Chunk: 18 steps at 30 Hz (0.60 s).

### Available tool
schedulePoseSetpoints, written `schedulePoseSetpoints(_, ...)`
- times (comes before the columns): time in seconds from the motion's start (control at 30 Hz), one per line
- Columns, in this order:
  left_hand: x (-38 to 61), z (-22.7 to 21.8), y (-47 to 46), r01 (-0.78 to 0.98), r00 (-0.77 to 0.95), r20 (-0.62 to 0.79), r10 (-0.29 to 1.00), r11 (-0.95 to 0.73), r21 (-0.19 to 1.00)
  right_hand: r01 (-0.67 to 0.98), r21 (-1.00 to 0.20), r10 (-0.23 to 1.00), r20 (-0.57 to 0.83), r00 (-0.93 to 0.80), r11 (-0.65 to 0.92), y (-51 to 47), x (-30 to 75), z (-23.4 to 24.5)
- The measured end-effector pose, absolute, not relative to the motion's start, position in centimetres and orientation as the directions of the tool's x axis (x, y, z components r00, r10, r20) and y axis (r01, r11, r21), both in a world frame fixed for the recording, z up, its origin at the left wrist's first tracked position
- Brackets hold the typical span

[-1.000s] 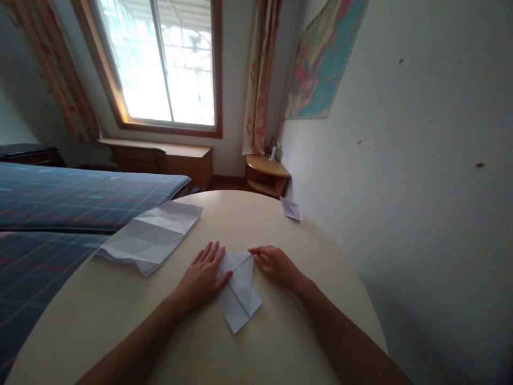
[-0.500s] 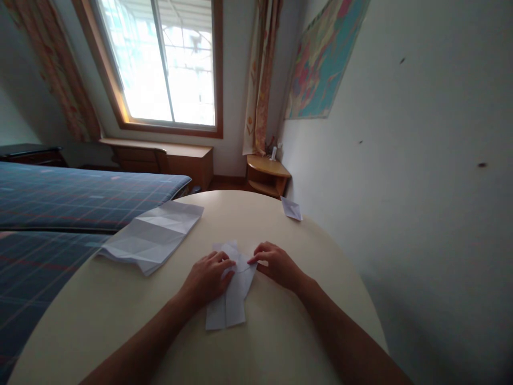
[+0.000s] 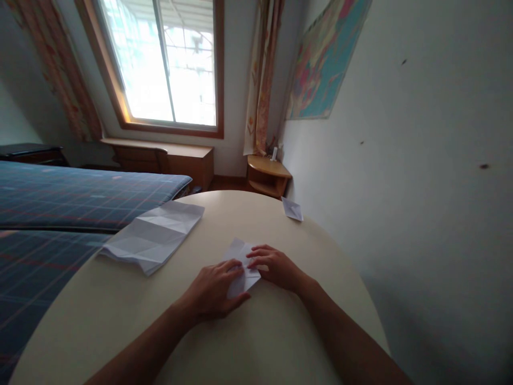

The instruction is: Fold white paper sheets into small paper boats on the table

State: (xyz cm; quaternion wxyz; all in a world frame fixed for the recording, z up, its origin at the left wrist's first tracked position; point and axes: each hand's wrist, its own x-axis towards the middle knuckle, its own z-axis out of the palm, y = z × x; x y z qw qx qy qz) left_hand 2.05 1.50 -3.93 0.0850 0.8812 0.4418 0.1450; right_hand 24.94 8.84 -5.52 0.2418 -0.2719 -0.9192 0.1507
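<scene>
The left hand (image 3: 219, 289) lies over the left side of a folded piece of white paper (image 3: 241, 284), its fingers bent across the sheet and its thumb spread apart along the near edge. The right hand (image 3: 276, 266) meets the same folded piece from its right side, fingers curved and fingertips touching the surface; whether they pinch a layer cannot be told. The hands partly hide the folded piece, which rests on a round, cream-coloured worktop (image 3: 280, 337).

To the left of the folded piece and farther off, a large sheet of creased white paper (image 3: 160, 230) lies with its left end at the rim. Beyond the folded piece to the right, near the far rim, is a small, diamond-shaped packet of folded white paper (image 3: 292, 210).

Farther left of the folded piece is a blue plaid mattress (image 3: 88, 195). Well beyond it stand a light-brown wooden desk (image 3: 192, 152) and a wooden corner shelf (image 3: 268, 167), with a brown-framed window (image 3: 172, 69) above the desk. A colourful map (image 3: 326, 67) hangs beyond the folded piece, to its right.
</scene>
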Motion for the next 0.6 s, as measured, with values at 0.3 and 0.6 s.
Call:
schedulePoseSetpoints(0.3, 2.5, -4.7, 2.0, 0.775, 0.556, 0.194, 0.808, -0.588, 0.231, 0.458, -0.431, 0.607, 0.325, -0.725, 0.777, 8.6, 25.2, -4.9)
schedulePoseSetpoints(0.6, 2.1, -4.9, 2.6, 0.785, 0.436, 0.315, 0.843, -0.528, 0.325, 0.554, -0.409, 0.688, 0.388, -0.614, 0.725, 8.8, 25.5, -4.8)
